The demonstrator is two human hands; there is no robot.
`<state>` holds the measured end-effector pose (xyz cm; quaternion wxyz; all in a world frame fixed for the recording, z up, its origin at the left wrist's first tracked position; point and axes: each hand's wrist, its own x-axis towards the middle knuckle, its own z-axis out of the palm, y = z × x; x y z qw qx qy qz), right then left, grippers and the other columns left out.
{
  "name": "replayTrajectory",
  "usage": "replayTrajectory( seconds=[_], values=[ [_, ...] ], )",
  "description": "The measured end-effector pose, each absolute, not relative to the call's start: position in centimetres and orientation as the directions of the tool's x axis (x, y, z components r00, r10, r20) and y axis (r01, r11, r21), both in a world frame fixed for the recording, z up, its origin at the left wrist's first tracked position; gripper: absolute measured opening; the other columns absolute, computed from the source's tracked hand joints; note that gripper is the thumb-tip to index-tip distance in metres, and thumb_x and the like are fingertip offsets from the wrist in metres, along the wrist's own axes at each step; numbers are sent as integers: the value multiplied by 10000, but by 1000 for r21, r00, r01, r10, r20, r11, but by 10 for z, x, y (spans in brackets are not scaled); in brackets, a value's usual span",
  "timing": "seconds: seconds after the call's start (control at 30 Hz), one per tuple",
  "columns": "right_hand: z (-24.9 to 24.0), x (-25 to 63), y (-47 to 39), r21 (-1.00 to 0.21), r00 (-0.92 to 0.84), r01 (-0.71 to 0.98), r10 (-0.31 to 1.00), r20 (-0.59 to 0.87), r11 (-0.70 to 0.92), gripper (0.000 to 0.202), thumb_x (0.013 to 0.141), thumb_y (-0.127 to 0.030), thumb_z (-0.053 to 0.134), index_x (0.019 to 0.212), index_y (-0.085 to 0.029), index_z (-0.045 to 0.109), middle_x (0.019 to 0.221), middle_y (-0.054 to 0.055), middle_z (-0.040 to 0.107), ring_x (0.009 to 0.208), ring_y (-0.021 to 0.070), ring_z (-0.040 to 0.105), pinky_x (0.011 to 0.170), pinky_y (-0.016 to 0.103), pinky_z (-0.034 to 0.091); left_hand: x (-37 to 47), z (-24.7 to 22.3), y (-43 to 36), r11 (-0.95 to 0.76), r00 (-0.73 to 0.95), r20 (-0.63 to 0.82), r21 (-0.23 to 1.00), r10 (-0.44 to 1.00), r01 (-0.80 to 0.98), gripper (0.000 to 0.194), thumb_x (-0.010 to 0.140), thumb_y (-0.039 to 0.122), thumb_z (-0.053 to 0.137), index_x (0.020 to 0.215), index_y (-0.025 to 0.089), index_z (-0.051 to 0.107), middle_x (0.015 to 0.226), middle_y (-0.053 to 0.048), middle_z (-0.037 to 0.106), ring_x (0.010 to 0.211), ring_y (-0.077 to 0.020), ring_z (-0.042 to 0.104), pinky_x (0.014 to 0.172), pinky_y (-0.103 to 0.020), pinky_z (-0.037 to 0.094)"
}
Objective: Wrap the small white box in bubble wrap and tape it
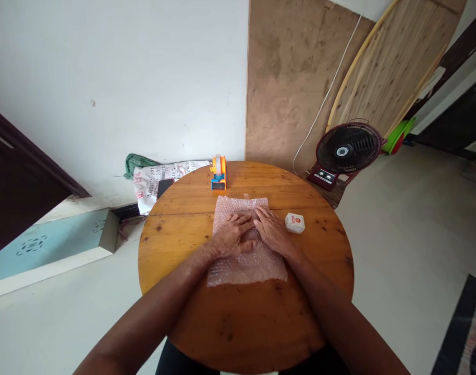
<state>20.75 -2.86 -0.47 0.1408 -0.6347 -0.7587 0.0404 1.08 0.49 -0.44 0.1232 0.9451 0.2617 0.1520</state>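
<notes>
A sheet of pinkish bubble wrap [249, 268] lies spread on the round wooden table [230, 323]. My left hand [233, 235] rests flat on its middle, fingers stretched toward the right. Beside it my right hand [272, 229] lies flat on the wrap's right part, fingers pointing up and left. Neither hand grips anything. Just right of my right hand sits a small white box [294, 223] with a red mark. Behind the wrap, near the table's far edge, stands an orange and blue tape dispenser [219, 174] with a roll of clear tape.
A dark red electric fan [347, 148] stands behind the table on the right. A white printed sack [146, 190] lies behind its left edge, by the wall. A pale blue box-like piece [53, 245] is on the floor at left. A large round wooden board [394, 62] leans back right.
</notes>
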Motion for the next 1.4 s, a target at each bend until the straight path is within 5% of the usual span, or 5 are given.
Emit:
replayTrajectory(
  seconds=[0.1, 0.4, 0.67, 1.1, 1.4],
  values=[
    [-6, 205, -33, -203, -156, 961, 976, 155, 186, 553, 1023, -328, 311, 1487, -47, 422, 1578, 157, 383, 1456, 285, 353, 1207, 435, 273, 4, -8, 5, -803, 770, 247, 291, 589, 520, 585, 976, 482, 449, 1431, 118, 504, 1492, -165, 491, 1415, -312, 384, 1182, -497, 303],
    [-6, 203, -31, -155, -54, 985, 992, 116, 72, 657, 1004, -428, 363, 1518, -19, 362, 1600, 185, 325, 1492, 313, 284, 1212, 461, 233, -9, -26, 11, -650, 613, 221, 181, 758, 738, 836, 900, 752, 371, 1493, 165, 417, 1603, -190, 317, 1506, -376, 241, 1207, -585, 183],
    [-5, 202, -32, -171, -49, 983, 992, 114, 68, 660, 1000, -424, 371, 1513, -8, 367, 1604, 186, 315, 1492, 319, 283, 1214, 459, 235, -9, -23, 17, -588, 554, 215, 163, 805, 792, 670, 998, 572, 321, 1490, 128, 413, 1602, -202, 307, 1502, -348, 271, 1194, -589, 205],
    [-5, 199, -32, -168, -23, 985, 994, 110, 41, 652, 998, -428, 369, 1505, -18, 380, 1603, 197, 312, 1492, 326, 275, 1208, 473, 223, -9, -6, 7, -711, 679, 213, 166, 702, 683, 768, 959, 660, 353, 1510, 127, 395, 1636, -182, 229, 1539, -325, 164, 1245, -556, 107],
    [-5, 200, -31, -170, -17, 985, 995, 98, 34, 656, 1001, -428, 371, 1515, -20, 365, 1606, 184, 314, 1494, 319, 270, 1206, 468, 221, -14, 2, 7, -729, 746, -1, 213, 666, 651, 961, 866, 788, 407, 1554, 125, 308, 1642, -176, 199, 1538, -359, 143, 1242, -565, 100]
  ],
)
